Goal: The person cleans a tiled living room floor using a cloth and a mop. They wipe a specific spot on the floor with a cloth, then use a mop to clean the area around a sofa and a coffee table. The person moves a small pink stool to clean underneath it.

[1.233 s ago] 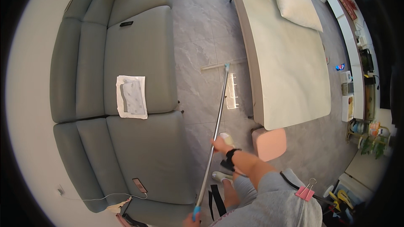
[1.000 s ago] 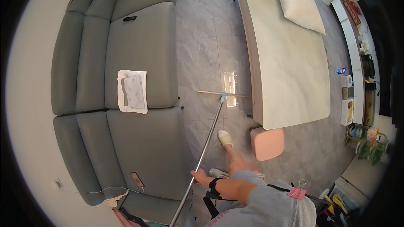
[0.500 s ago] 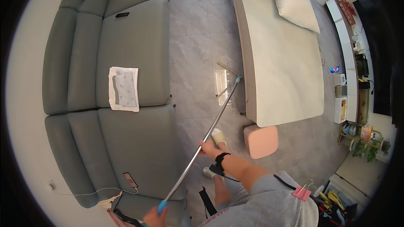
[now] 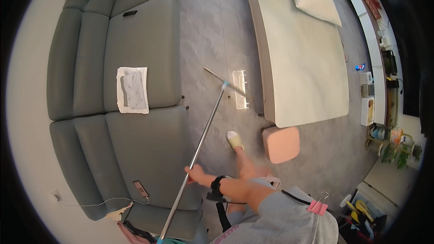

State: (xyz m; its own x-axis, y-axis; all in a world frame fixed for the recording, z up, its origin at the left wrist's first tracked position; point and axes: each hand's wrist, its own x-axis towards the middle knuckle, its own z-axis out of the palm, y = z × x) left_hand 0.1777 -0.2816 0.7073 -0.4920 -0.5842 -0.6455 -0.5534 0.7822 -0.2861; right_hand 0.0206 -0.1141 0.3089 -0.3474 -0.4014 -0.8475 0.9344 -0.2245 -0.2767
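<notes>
My right hand (image 4: pixel 195 174), with a black band at its wrist, is closed around the silver pole of a long-handled flat mop (image 4: pixel 209 124). The pole slants from the lower edge up to a light-blue joint, where a thin, narrow mop head (image 4: pixel 212 73) lies slantwise on the grey tiled floor, between the sofa and the bed. My left hand does not show; the pole's near end runs down to the lower edge, where a bit of blue is visible. One of my feet, in a pale slipper (image 4: pixel 234 139), stands just short of the mop head.
A grey sofa (image 4: pixel 144 153) runs along the left, with a cloth on white paper (image 4: pixel 132 90), a remote and a phone on it. To the right stand a pale-covered bed (image 4: pixel 307 77) and a pink stool (image 4: pixel 281 145). A bright patch shines on the floor.
The mop head has swung left, away from the bed's side, and its angle has turned. My right hand has shifted left and lower in the picture. My left hand has dropped out of view.
</notes>
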